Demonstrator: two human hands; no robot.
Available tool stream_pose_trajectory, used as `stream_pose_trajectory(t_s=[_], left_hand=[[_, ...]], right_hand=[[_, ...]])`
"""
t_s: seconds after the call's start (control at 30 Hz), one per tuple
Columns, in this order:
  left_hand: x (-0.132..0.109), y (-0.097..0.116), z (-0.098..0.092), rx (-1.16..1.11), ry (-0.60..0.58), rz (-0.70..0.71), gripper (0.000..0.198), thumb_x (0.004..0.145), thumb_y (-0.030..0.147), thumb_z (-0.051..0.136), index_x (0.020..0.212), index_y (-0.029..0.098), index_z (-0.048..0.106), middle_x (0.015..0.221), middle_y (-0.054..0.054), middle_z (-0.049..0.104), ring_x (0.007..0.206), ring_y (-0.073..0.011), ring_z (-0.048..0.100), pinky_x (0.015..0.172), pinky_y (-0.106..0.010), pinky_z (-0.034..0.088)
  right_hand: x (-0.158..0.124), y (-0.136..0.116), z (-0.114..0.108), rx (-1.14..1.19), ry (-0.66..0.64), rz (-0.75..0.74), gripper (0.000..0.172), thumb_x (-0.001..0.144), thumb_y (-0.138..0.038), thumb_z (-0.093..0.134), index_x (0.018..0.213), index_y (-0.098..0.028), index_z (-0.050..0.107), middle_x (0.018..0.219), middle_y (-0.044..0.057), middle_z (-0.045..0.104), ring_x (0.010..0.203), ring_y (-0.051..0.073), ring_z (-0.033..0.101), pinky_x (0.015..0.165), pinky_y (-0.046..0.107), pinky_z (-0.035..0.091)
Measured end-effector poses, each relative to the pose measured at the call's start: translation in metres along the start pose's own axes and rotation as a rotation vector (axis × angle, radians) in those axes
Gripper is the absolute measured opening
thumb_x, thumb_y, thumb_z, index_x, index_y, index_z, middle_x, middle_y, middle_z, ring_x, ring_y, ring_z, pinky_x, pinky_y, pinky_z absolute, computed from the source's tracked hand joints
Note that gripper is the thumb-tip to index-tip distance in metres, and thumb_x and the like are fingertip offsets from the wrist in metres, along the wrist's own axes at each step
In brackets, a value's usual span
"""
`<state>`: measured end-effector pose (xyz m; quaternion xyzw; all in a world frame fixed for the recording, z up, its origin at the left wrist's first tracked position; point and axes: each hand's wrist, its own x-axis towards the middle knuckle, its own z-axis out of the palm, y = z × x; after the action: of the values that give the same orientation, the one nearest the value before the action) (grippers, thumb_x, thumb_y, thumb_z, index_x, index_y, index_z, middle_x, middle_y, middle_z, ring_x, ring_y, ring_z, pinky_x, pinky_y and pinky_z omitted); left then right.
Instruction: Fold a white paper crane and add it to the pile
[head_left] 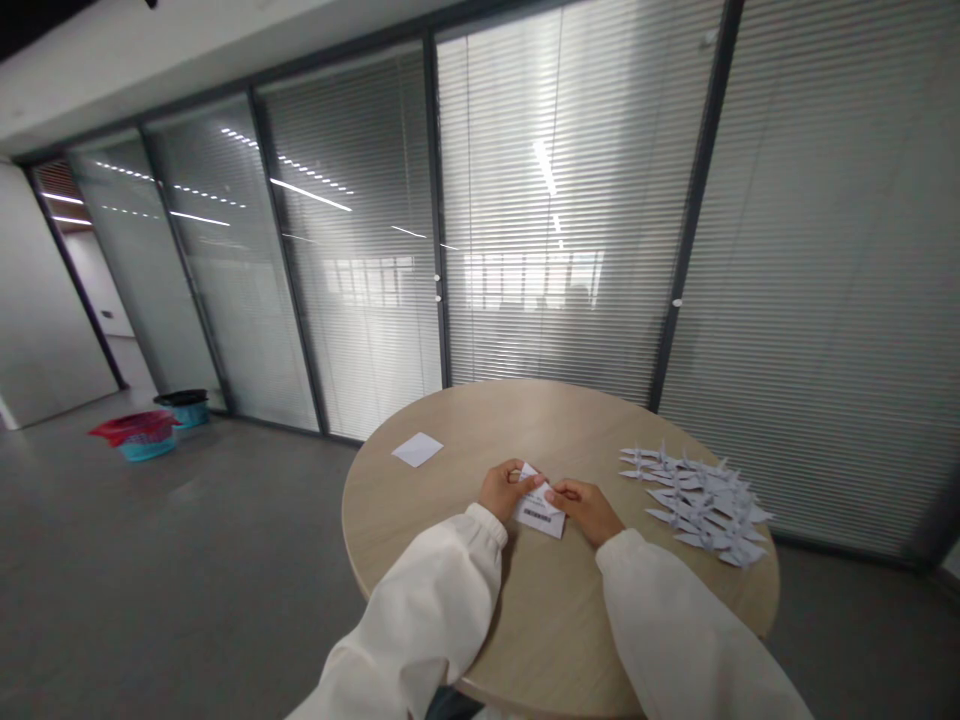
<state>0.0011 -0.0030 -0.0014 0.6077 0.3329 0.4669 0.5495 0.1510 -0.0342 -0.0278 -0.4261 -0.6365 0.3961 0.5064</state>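
Note:
A small white sheet of paper [541, 519] with dark print, partly folded at its top, is held between my two hands above the round table [431, 530]. My left hand [507, 490] pinches its upper left side, the thumb lying across the paper. From the other side, my right hand [586, 508] grips the right edge between thumb and fingers. The fingers cover parts of the folds, so the exact shape is hidden. Right of my right hand lie several folded white paper cranes [705, 505], grouped close together on the tabletop.
A stack or sheet of white paper [418, 449] lies at the table's left. On the floor further left stand a blue bin with a red liner [140, 437] and another with a black liner [184, 405]. Glass partitions with blinds [555, 200] rise behind the table.

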Motion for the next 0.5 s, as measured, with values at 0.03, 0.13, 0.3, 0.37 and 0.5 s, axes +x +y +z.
stream_pose_trajectory(t_s=[0.03, 0.13, 0.3, 0.37, 0.5], left_hand=[[0.0, -0.0001, 0.0, 0.003, 0.001, 0.0, 0.03, 0.051, 0.037, 0.068, 0.065, 0.013, 0.055, 0.052, -0.001, 0.06, 0.045, -0.0129, 0.055, 0.045, -0.022, 0.042], [0.0009, -0.0015, -0.0003, 0.003, -0.001, 0.0, 0.03, 0.052, 0.037, 0.067, 0.065, 0.013, 0.056, 0.052, -0.001, 0.06, 0.045, -0.0128, 0.055, 0.044, -0.022, 0.042], [0.0024, -0.0044, -0.0012, 0.014, 0.002, 0.006, 0.03, 0.052, 0.037, 0.067, 0.066, 0.012, 0.057, 0.053, -0.002, 0.06, 0.045, -0.0127, 0.055, 0.044, -0.021, 0.042], [0.0027, -0.0049, -0.0013, 0.018, 0.001, 0.006, 0.031, 0.052, 0.037, 0.067, 0.067, 0.012, 0.057, 0.054, -0.003, 0.061, 0.045, -0.0128, 0.055, 0.044, -0.021, 0.042], [0.0038, -0.0068, -0.0014, 0.013, -0.016, 0.009, 0.034, 0.051, 0.038, 0.067, 0.069, 0.011, 0.057, 0.055, -0.002, 0.06, 0.046, -0.0118, 0.055, 0.044, -0.02, 0.042]], right_hand=[[-0.0001, -0.0006, -0.0001, -0.003, 0.0, 0.006, 0.032, 0.065, -0.044, 0.057, 0.073, -0.014, 0.06, 0.071, 0.004, 0.065, 0.064, 0.016, 0.058, 0.059, 0.026, 0.044], [-0.0004, -0.0012, -0.0005, -0.013, 0.0, 0.016, 0.03, 0.065, -0.043, 0.058, 0.071, -0.014, 0.06, 0.069, 0.003, 0.064, 0.062, 0.016, 0.058, 0.057, 0.024, 0.043], [0.0, 0.0015, -0.0011, -0.007, 0.004, 0.024, 0.031, 0.063, -0.044, 0.059, 0.069, -0.014, 0.059, 0.067, 0.003, 0.065, 0.061, 0.016, 0.058, 0.056, 0.024, 0.043], [0.0004, 0.0023, -0.0013, -0.011, 0.01, 0.028, 0.032, 0.062, -0.044, 0.06, 0.068, -0.014, 0.059, 0.067, 0.003, 0.065, 0.061, 0.016, 0.058, 0.056, 0.025, 0.043], [0.0008, 0.0025, -0.0014, -0.002, 0.003, 0.049, 0.033, 0.06, -0.046, 0.061, 0.067, -0.013, 0.059, 0.066, 0.004, 0.065, 0.06, 0.016, 0.058, 0.056, 0.026, 0.044]])
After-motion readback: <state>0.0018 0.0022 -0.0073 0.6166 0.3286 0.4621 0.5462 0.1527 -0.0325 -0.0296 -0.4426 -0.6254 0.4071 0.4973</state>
